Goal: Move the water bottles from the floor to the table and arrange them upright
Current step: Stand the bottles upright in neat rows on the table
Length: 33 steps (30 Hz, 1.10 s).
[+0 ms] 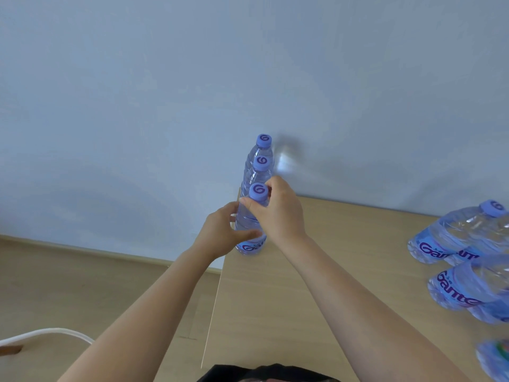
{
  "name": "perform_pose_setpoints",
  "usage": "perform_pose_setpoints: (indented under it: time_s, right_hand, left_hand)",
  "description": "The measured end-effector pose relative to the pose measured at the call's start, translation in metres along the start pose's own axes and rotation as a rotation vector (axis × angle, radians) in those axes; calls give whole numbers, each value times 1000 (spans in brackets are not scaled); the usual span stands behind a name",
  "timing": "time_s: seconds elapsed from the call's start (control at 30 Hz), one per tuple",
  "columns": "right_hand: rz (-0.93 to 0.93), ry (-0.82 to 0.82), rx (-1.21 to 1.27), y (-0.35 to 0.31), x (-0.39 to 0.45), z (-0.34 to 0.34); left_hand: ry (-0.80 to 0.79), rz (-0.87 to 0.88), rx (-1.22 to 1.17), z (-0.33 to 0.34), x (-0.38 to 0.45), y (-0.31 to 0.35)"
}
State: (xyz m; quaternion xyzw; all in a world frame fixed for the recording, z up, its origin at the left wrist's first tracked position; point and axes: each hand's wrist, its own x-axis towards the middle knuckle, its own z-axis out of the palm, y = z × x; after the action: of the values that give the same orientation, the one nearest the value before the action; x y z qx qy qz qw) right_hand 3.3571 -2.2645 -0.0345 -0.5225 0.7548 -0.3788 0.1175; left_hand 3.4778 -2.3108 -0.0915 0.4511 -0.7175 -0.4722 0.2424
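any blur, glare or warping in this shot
Head view: wide-angle warping leans the right-side bottles outward and blurs them near the edge; the row of bottles at the table corner is sharp; it throws a soft shadow and pale glint on the wall.

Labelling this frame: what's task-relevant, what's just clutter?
Job:
- nearest bottle, both hands on it: left hand, right hand
- two bottles behind
- bottles at right
- table

Lying about:
- white cable on floor
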Motion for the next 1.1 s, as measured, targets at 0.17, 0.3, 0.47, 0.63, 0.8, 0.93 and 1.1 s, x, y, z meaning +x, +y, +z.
perform_pose_setpoints:
  time_s: [0.17,0.3,0.47,0.63,0.8,0.93,1.1]
  right_hand:
    - [3,-3,-70,-1,5,-1]
    - [17,16,-144,-3,7,2]
    - [52,48,-177,-6,6,5]
    - [53,44,-184,-6,4,4]
    - [37,-19,-108,-4,3,-1]
    - [88,-100,26,10,-3,-16]
    - [154,-124,62,35,-18,-42]
  left_hand:
    - [-96,21,-92,-5,0,0]
    - [-175,27,-155,-8,4,-4]
    - [-252,15,-159,-14,7,-2]
    - [-269,-12,-78,-15,7,2]
    - [-104,-140,143,-12,-1,7]
    - [-5,-236,387,0,-15,13]
    - [-111,-193,455,30,-25,26]
